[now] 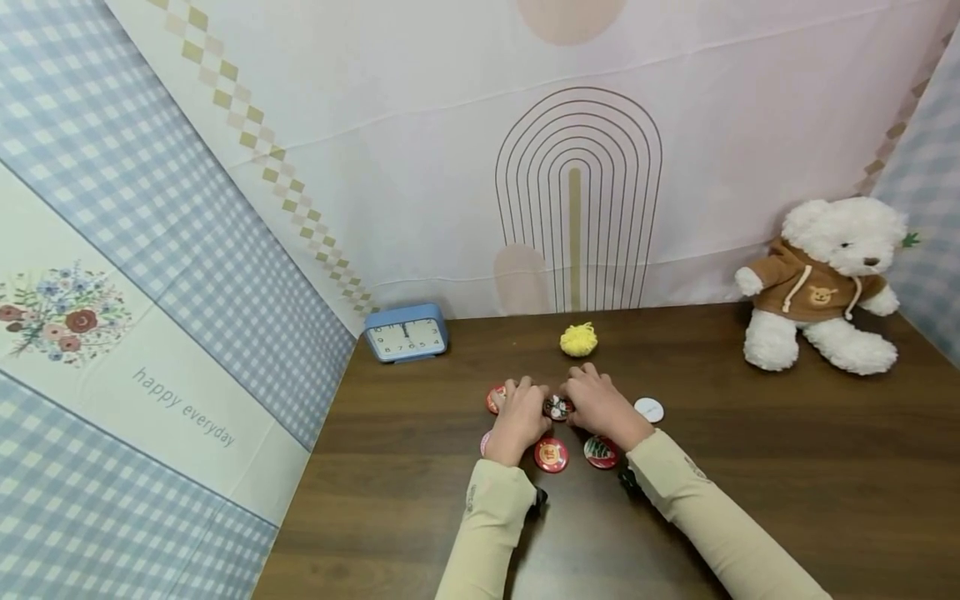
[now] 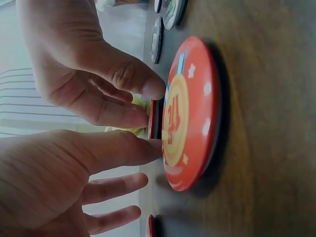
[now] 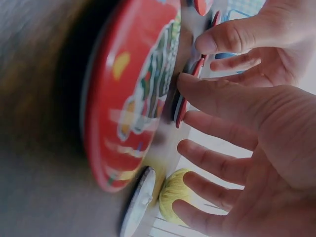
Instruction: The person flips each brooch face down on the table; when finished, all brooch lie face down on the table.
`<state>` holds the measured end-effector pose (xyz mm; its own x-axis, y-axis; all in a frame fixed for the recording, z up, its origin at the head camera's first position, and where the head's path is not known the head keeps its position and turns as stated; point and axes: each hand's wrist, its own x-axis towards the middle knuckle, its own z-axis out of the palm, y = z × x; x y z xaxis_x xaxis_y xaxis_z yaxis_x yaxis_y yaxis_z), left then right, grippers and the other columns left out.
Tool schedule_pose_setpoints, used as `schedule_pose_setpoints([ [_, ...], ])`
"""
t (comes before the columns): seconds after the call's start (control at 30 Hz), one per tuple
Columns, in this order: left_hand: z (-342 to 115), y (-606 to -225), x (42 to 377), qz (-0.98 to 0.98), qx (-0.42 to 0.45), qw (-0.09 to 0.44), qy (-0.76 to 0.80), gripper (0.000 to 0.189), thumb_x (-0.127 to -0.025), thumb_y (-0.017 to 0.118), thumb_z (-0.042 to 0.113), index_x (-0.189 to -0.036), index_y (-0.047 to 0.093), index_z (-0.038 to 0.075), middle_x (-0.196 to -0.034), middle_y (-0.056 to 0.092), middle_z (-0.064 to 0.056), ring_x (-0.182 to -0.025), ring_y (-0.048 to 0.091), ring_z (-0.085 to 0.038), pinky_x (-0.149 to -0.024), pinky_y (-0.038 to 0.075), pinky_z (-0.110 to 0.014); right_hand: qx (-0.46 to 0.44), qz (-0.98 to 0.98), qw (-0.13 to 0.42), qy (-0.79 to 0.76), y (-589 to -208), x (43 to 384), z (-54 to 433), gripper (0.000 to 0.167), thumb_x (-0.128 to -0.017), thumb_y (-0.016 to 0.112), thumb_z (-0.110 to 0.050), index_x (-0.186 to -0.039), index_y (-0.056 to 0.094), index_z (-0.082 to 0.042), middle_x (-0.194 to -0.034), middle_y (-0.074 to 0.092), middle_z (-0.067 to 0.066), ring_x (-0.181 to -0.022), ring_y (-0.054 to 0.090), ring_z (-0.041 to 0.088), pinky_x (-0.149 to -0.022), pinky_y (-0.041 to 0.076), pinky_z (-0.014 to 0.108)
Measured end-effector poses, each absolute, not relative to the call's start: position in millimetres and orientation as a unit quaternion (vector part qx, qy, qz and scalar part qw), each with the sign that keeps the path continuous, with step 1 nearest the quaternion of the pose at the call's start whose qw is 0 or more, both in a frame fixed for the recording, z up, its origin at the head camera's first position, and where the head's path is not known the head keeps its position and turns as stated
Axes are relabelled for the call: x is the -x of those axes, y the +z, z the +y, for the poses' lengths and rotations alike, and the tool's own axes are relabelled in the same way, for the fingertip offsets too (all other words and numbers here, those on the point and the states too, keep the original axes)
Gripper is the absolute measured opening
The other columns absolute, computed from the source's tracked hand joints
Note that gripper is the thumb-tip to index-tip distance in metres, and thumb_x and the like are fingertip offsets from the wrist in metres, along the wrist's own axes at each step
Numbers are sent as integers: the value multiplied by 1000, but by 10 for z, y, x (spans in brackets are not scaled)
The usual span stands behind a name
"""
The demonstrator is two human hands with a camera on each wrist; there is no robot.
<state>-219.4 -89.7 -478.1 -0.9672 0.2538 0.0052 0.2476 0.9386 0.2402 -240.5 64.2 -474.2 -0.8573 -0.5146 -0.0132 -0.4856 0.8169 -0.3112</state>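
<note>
A round badge with a red rim and dark, white-flecked face [image 1: 558, 407] lies between the two hands. My left hand [image 1: 522, 417] holds its left side between thumb and index finger. Its other fingers spread out in the left wrist view. My right hand [image 1: 600, 406] pinches the opposite side of the badge, with thumb and index finger at the rim [image 3: 182, 106] in the right wrist view. Nearer the body lie a red badge with a gold emblem [image 1: 551, 455] and a red badge with a green tree [image 1: 602, 452].
Beside the left hand are a red badge [image 1: 495, 398] and a pink-edged badge [image 1: 485, 442], both partly covered. A white badge [image 1: 648, 409] lies right of the right hand. Farther back stand a blue clock [image 1: 406, 333], a yellow yarn ball [image 1: 578, 340] and a white teddy bear [image 1: 825, 283].
</note>
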Motion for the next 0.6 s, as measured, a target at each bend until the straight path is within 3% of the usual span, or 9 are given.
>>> schedule_pose_setpoints([
  [0.23, -891, -4761, 2222, 986, -123, 14, 109, 21, -86, 79, 15, -107, 73, 16, -112, 62, -9, -107, 50, -36, -90, 32, -65, 295, 944, 36, -144, -4716, 2413, 665, 20, -83, 84, -14, -100, 76, -4, -94, 56, 9, -95, 47, 34, -76, 42, 52],
  [0.47, -959, -4772, 2238, 981, -139, -8, 138, 11, -87, 79, 18, -85, 69, 17, -104, 62, -6, -100, 49, -35, -85, 31, -61, 319, 936, 29, -147, -4705, 2454, 731, 6, -88, 79, -16, -88, 75, -11, -85, 51, 3, -87, 45, 29, -70, 39, 45],
  [0.6, -1003, -4786, 2237, 979, -134, -3, 155, 5, -90, 77, 21, -95, 76, 22, -105, 63, -4, -102, 49, -34, -87, 30, -62, 319, 935, 30, -148, -4704, 2449, 746, 6, -91, 76, -17, -88, 76, -12, -84, 52, 1, -85, 45, 28, -69, 39, 44],
])
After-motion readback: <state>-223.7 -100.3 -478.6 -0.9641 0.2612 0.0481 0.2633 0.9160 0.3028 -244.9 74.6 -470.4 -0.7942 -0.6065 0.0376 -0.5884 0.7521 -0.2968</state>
